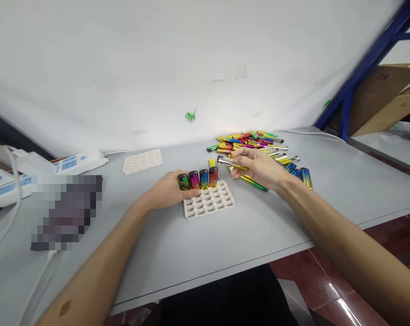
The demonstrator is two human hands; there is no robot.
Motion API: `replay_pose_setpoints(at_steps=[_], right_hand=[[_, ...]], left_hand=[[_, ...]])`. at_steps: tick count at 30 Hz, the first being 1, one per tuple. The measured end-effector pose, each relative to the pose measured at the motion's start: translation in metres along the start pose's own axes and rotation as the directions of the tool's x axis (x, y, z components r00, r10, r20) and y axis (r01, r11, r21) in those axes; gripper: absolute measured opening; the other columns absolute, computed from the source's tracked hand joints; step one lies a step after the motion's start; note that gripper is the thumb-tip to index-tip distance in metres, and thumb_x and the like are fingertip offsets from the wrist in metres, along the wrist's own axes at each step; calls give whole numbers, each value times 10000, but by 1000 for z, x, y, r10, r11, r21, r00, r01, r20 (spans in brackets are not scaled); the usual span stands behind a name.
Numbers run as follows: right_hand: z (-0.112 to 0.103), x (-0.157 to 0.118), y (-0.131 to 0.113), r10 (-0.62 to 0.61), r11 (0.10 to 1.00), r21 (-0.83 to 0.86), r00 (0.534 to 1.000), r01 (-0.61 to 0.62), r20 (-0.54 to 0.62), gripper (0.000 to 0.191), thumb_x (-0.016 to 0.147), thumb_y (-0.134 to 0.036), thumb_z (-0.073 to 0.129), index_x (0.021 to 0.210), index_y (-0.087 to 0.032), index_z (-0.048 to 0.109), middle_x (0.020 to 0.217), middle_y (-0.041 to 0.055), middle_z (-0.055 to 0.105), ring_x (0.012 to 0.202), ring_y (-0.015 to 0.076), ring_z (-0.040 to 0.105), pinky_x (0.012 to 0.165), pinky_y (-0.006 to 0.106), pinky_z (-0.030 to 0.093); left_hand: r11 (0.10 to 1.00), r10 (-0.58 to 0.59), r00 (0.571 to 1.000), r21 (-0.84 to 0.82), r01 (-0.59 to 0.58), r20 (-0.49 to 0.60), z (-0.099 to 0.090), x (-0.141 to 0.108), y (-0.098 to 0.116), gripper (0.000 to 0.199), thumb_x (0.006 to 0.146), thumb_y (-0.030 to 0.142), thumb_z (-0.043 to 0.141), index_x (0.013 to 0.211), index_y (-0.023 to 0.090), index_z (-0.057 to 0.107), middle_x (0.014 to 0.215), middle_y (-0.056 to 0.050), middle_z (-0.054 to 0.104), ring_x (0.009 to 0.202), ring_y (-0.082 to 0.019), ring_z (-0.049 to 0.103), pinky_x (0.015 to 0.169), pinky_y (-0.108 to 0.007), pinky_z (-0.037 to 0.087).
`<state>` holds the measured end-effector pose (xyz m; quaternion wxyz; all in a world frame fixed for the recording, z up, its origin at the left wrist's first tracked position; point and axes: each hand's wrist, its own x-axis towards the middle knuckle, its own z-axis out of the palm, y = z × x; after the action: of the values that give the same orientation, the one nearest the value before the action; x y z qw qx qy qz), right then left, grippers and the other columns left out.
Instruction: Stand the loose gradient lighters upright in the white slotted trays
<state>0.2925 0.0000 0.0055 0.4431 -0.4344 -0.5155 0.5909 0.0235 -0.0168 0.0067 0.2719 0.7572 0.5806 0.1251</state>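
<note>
A white tray [210,206] with rows of slots lies in front of me on the grey table. Several lighters stand upright in a row along its back, among them a green one [183,182], a pink one [194,180], a blue one [204,179] and a red one [213,177]. My left hand [173,190] is closed round the tray's left end, thumb at the foot of the lighters. Just right of the row, my right hand [252,165] pinches a silver and yellow lighter [232,162], its dark top pointing left. A yellow piece [212,162] shows behind the red lighter.
Behind my right hand lies a loose pile of colourful lighters [249,140]. A second white tray [143,161] sits at the back left. White power strips [74,164] and a pixelated dark object [69,210] with a cable are further left. A blue frame [345,113] stands right.
</note>
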Motion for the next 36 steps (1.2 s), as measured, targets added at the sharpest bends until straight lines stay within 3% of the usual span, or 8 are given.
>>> replay_pose_setpoints(at_steps=[2, 5, 10, 14, 16, 19, 23, 36], right_hand=[[2, -1, -1, 11, 1000, -19, 999, -10, 36, 180, 808, -114, 642, 974, -182, 649, 765, 15, 670, 648, 138, 661, 674, 292, 577], [6, -3, -3, 13, 999, -48, 997, -9, 83, 111, 806, -101, 605, 889, -158, 652, 757, 28, 659, 634, 113, 617, 636, 246, 542], [10, -7, -7, 68, 998, -6, 996, -68, 51, 104, 792, -180, 595, 852, -208, 514, 776, 26, 646, 597, 130, 568, 496, 240, 451], [7, -4, -3, 60, 995, 71, 993, -67, 102, 183, 832, -349, 562, 788, -236, 426, 573, -61, 410, 448, 94, 293, 385, 205, 201], [7, -2, 0, 76, 992, 87, 990, -86, 120, 341, 869, -517, 519, 716, -227, 427, 535, -78, 280, 439, 86, 171, 392, 218, 123], [9, 0, 4, 94, 992, 72, 993, -100, 74, 519, 877, -643, 479, 592, -223, 370, 501, -87, 177, 436, 77, 98, 406, 238, 92], [13, 1, 7, 106, 991, 83, 994, -105, -5, 544, 920, -603, 400, 532, -231, 318, 468, -78, 143, 415, 81, 72, 406, 263, 72], [20, 0, 11, 123, 989, 82, 992, -125, 27, 584, 898, -687, 419, 545, -231, 325, 482, -87, 124, 429, 80, 60, 404, 248, 73]], left_hand=[[1000, -4, 1000, -7, 4, 1, 1, 0, -1, 432, 721, 607, 713, 932, 242, 617, 735, 20, 646, 720, -213, 640, 600, -300, 460], [1000, -22, 1000, -17, 22, -8, 1, 0, -2, 456, 708, 612, 720, 953, 242, 616, 750, 18, 652, 736, -218, 644, 604, -301, 462], [1000, -6, 1000, -24, 6, -3, 1, 0, 0, 430, 706, 605, 725, 912, 244, 615, 734, 15, 641, 718, -219, 636, 587, -305, 447], [999, 6, 1000, -48, -7, -17, 2, 0, -1, 425, 692, 605, 731, 880, 239, 623, 756, 8, 655, 725, -221, 634, 594, -309, 454], [998, -6, 1000, -60, 5, -20, 3, 1, -3, 449, 684, 612, 734, 900, 234, 623, 782, 2, 663, 741, -223, 637, 609, -312, 466], [998, -8, 1000, -55, 8, -13, 3, 1, -3, 457, 689, 625, 728, 899, 234, 616, 787, 3, 662, 748, -223, 640, 618, -312, 469], [999, 12, 1000, -34, -12, 0, 2, 1, -2, 417, 709, 611, 719, 863, 241, 602, 759, 14, 645, 729, -218, 636, 604, -305, 454], [999, 18, 1000, -43, -18, -9, 1, -1, 1, 364, 722, 563, 720, 844, 240, 605, 708, 22, 624, 685, -202, 617, 585, -300, 433]])
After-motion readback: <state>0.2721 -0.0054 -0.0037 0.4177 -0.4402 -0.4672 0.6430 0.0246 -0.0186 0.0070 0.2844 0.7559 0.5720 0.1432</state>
